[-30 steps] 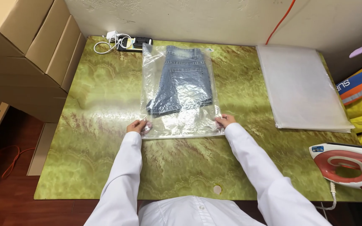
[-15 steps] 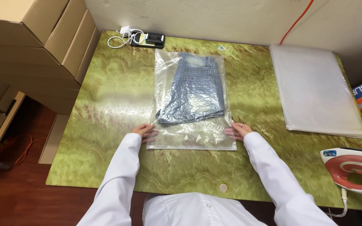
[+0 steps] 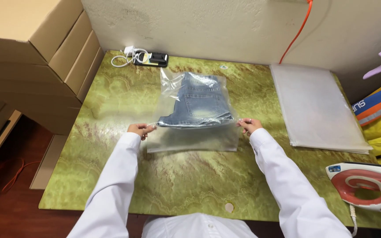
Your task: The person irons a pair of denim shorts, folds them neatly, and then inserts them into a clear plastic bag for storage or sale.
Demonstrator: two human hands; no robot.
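Two hands on the job, one at each side of a clear plastic bag [image 3: 193,132] with folded jeans [image 3: 198,103] inside. The left hand [image 3: 138,130] has its fingers [image 3: 148,127] pinched shut on the bag's left edge; the right hand [image 3: 248,125] pinches the right edge the same way, both grips just where the hem of the jeans ends. The bag sits mid-bench [image 3: 111,110], its near part raised off the surface between the two grips, with the empty flap hanging down toward the person.

By my read, the thing to get right here is even tension: both pinches level, so the plastic creases straight across under the denim rather than on a slant. Keep the pull gentle, since thin film like this stretches and wrinkles easily, and the jeans may slide toward the far end if the near edge rises too high.

Off to the right lie a stack of flat bags [image 3: 316,103] and a red-and-white iron [image 3: 367,185]; cardboard boxes [image 3: 31,57] stand at left, and a charger [image 3: 148,58] is by the wall.
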